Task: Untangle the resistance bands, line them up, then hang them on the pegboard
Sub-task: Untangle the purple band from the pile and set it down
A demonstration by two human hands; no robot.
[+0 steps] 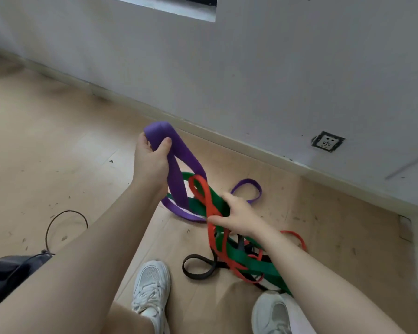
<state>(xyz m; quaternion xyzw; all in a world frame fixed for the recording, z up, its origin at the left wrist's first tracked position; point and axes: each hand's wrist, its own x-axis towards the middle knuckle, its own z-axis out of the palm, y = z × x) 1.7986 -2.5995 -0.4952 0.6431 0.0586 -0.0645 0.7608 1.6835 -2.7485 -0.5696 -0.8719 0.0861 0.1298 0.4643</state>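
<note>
Resistance bands lie in a tangle on the light wooden floor (58, 145), near the grey wall (275, 68) and in front of the person's two white sneakers (151, 288). The wide purple flat rubber band (179, 162) is lifted at one end: the left hand (152, 157) grips its folded top, with the fingers and the thumb curled around it. From there the purple band hangs down to the floor, and another purple loop lies flat further right, close to the skirting board. The right hand (237, 215) is lower and holds the thin red rubber band (204, 196); its fingers are curled around the red strip where it crosses the wide green rubber band (246, 256). The red band makes a raised loop just beside the purple one, then runs down over the green band toward the right sneaker. A narrow black rubber band (197, 266) lies on the floor at the lower part of the tangle, partly under the green and red ones. A white wall socket (327, 141) sits low on the wall at the right. A thin dark wire loop (65, 216) stands at the left, above a dark fabric piece (12, 271).
</note>
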